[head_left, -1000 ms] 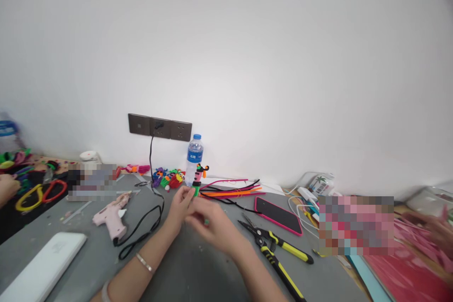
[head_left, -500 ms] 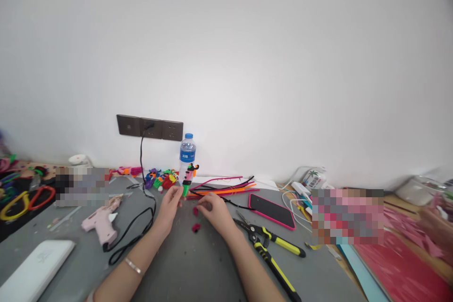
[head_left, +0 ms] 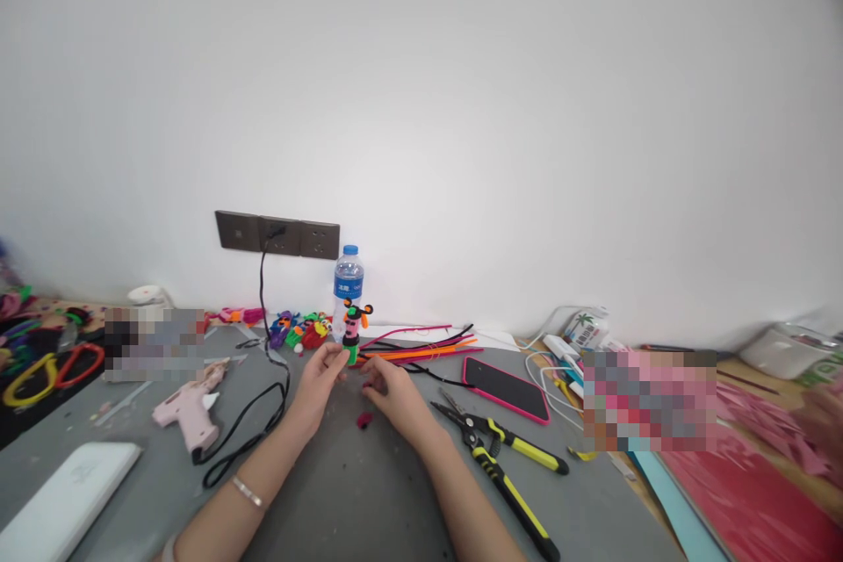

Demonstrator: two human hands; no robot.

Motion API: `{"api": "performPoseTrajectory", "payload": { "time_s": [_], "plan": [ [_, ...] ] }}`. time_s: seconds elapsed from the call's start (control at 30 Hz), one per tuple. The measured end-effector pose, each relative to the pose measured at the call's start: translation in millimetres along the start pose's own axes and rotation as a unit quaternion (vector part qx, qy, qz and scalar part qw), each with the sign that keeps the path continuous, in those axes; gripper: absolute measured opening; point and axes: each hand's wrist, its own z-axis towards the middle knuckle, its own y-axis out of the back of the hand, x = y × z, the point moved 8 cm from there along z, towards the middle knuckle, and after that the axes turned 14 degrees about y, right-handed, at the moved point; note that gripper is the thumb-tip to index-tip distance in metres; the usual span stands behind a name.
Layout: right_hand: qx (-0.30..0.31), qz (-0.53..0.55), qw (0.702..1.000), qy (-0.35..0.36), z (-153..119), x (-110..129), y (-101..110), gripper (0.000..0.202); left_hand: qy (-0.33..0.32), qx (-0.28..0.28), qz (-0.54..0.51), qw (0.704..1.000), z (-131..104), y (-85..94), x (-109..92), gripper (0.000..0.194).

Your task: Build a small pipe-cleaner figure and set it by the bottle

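I observe the figure [head_left: 351,327] held upright toward the far edge of the table [head_left: 356,500]: green base, pink body with black band, black-and-orange top. One small dark-red piece [head_left: 364,421] lies farther from that edge.

The bottle label [head_left: 348,288] shows white characters (too small to read).

2 forearms [head_left: 283,454] reaching forward | left fingers [head_left: 335,358] pinched | right fingers [head_left: 379,371] curled

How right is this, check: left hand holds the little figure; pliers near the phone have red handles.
Wrong colour: the head view shows yellow-and-black handles on the pliers near the phone. The left hand does hold the little figure.
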Motion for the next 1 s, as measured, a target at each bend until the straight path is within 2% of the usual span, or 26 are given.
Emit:
{"api": "performPoseTrajectory", "payload": {
  "time_s": [0.13, 0.2, 0.33, 0.47, 0.63, 0.87, 1.0],
  "plan": [
    [-0.142, 0.116, 0.982, -0.036, -5.6, -15.5, 24.2, 0.018, 0.015, 0.022, -0.013, 1.000, -1.8, -4.5, 1.0, 0.040],
    [-0.171, 0.131, 0.975, -0.050, -7.4, -22.4, 31.2, 0.015, 0.019, 0.043, -0.009, 0.999, -3.8, -9.2, 1.8, 0.037],
    [-0.216, 0.171, 0.959, -0.070, -9.8, -32.5, 39.4, 0.024, 0.025, 0.072, 0.002, 0.997, -6.8, -16.8, 4.9, 0.034],
    [-0.243, 0.200, 0.945, -0.087, -12.0, -37.5, 44.6, 0.031, 0.031, 0.085, 0.014, 0.996, -7.3, -19.1, 7.8, 0.032],
    [-0.262, 0.230, 0.932, -0.101, -14.0, -38.0, 51.1, 0.029, 0.023, 0.089, 0.040, 0.995, -5.5, -18.4, 10.5, 0.030],
    [-0.283, 0.253, 0.920, -0.099, -12.8, -31.7, 43.7, 0.039, 0.007, 0.103, 0.073, 0.992, -7.0, -22.8, 9.8, 0.030],
    [-0.282, 0.234, 0.927, -0.077, -12.1, -21.5, 41.6, 0.027, 0.011, 0.116, 0.076, 0.990, -10.1, -26.5, 7.8, 0.029]
  ]
}}
